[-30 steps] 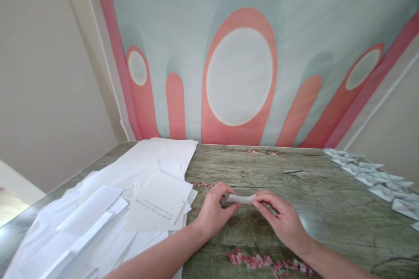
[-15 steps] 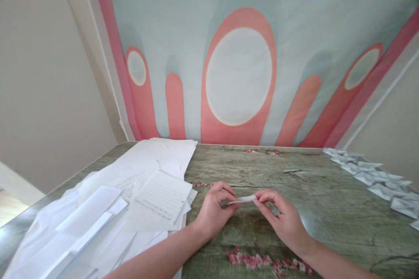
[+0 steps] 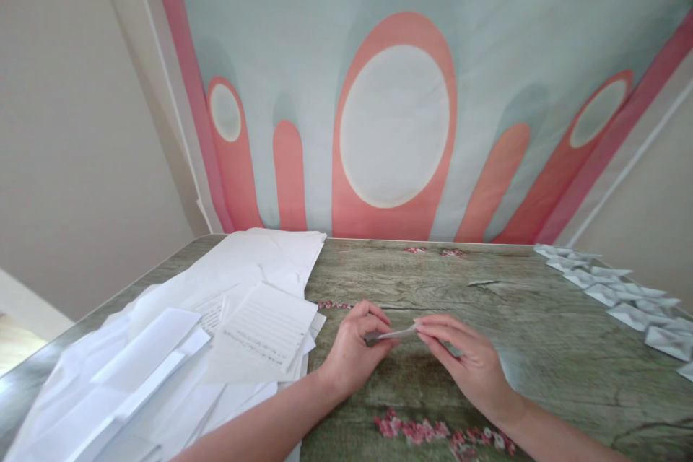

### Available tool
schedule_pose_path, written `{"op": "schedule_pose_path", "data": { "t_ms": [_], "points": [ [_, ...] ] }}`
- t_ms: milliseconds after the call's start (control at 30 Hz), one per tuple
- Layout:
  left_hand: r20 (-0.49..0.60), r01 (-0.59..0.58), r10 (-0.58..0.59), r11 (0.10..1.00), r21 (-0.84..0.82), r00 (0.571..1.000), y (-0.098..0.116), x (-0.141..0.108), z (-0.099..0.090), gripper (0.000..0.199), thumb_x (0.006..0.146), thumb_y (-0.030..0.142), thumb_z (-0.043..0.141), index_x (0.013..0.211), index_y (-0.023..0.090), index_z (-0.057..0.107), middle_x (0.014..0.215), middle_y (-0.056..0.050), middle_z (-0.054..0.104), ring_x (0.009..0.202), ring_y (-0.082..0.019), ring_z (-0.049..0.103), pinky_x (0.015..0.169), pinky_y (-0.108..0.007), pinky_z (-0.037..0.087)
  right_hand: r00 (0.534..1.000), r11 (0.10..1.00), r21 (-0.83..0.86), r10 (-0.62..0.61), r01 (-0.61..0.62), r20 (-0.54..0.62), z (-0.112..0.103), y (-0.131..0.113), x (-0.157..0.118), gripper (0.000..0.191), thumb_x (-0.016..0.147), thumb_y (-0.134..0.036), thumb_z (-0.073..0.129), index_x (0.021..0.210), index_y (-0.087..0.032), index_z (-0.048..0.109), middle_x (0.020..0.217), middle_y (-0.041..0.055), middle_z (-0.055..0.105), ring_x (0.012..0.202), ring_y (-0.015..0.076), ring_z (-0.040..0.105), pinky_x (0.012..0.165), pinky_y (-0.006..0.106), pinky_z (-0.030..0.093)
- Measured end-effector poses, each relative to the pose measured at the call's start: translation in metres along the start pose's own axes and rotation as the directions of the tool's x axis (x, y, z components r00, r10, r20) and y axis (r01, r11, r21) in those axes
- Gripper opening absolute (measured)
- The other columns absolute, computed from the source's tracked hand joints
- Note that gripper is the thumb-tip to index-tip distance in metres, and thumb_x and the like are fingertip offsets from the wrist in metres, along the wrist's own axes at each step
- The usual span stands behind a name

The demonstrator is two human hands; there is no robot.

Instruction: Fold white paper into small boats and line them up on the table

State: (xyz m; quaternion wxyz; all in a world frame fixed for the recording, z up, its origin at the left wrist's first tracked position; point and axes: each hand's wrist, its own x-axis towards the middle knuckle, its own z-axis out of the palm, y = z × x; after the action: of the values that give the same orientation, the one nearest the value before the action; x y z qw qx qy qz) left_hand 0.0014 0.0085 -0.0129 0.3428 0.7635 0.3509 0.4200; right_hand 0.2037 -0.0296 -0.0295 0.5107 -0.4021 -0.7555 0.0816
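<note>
Between my two hands, just over the table, is a small folded piece of white paper [image 3: 399,333], seen almost edge-on. My left hand [image 3: 360,346] pinches its left end between thumb and fingers. At the other end, the thumb and straightened fingers of my right hand [image 3: 463,357] close on the paper's right tip. The lower side of the paper and its folds are hidden from me. Left of my left hand lie loose white sheets, with a lined, handwritten sheet [image 3: 271,325] on top.
A heap of white paper [image 3: 227,267] covers the left side of the wood-patterned table [image 3: 411,281]. Along the right edge runs a row of several folded paper pieces [image 3: 628,289]. Behind the table stands a wall covering [image 3: 303,29] with coral shapes.
My right hand's fingers have straightened and shifted slightly left along the paper, covering more of its right end. My left hand stays where it was.
</note>
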Motion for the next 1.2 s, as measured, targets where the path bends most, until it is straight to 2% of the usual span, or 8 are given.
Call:
{"op": "schedule_pose_path", "data": {
  "t_ms": [267,567,867,1000,1200],
  "points": [
    [0.01,-0.009,0.009,1.0,-0.019,1.0,0.0001,-0.0004,0.0005,0.012,0.069,0.007,0.067,0.068,0.019,0.067,0.083,-0.002,0.056,0.081,-0.015,0.056,0.076,-0.025,0.041,1.0,1.0,-0.022,-0.006,0.006,-0.01,0.0,-0.0004,-0.0015,0.02,0.083,-0.012,0.058,0.097,-0.023,0.067,0.096,0.0047,0.066,0.086,0.0155,0.063,0.077,0.026,0.052],
    [-0.025,-0.037,0.037,0.999,-0.002,0.999,0.0009,-0.0009,0.0014,0.013,0.07,0.007,0.067,0.07,0.019,0.069,0.083,-0.002,0.057,0.082,-0.015,0.056,0.076,-0.026,0.041,1.0,1.0,-0.014,0.028,-0.028,0.013,0.0009,-0.0003,-0.0015,0.016,0.083,-0.017,0.059,0.096,-0.023,0.066,0.095,0.0053,0.063,0.086,0.0159,0.062,0.076,0.026,0.051],
    [-0.055,-0.128,0.133,0.988,0.092,0.99,-0.0005,-0.0024,0.0002,0.019,0.069,0.003,0.064,0.072,0.022,0.07,0.085,-0.003,0.057,0.082,-0.017,0.055,0.077,-0.03,0.042,0.996,0.998,-0.017,0.066,-0.065,0.065,0.0019,0.0002,-0.0022,0.014,0.085,-0.02,0.056,0.091,-0.023,0.068,0.094,0.0056,0.063,0.086,0.0163,0.062,0.074,0.026,0.051],
    [-0.044,-0.168,0.177,0.972,0.163,0.983,-0.0048,-0.0036,-0.0016,0.025,0.067,0.002,0.062,0.075,0.024,0.069,0.088,-0.002,0.058,0.084,-0.018,0.055,0.078,-0.032,0.042,0.994,0.999,-0.022,0.052,-0.05,0.1,0.0016,0.0014,-0.0015,0.016,0.087,-0.022,0.053,0.094,-0.024,0.067,0.096,0.006,0.063,0.088,0.0169,0.062,0.077,0.027,0.051],
    [-0.04,-0.225,0.239,0.95,0.218,0.97,-0.0071,-0.0043,-0.0039,0.023,0.07,0.005,0.059,0.077,0.025,0.069,0.09,-0.003,0.059,0.086,-0.019,0.054,0.078,-0.035,0.042,0.99,0.999,-0.039,0.016,-0.011,0.139,0.0006,0.0052,-0.0021,0.018,0.087,-0.019,0.051,0.096,-0.024,0.066,0.099,0.007,0.063,0.09,0.0176,0.062,0.078,0.028,0.051]
  ]
}}
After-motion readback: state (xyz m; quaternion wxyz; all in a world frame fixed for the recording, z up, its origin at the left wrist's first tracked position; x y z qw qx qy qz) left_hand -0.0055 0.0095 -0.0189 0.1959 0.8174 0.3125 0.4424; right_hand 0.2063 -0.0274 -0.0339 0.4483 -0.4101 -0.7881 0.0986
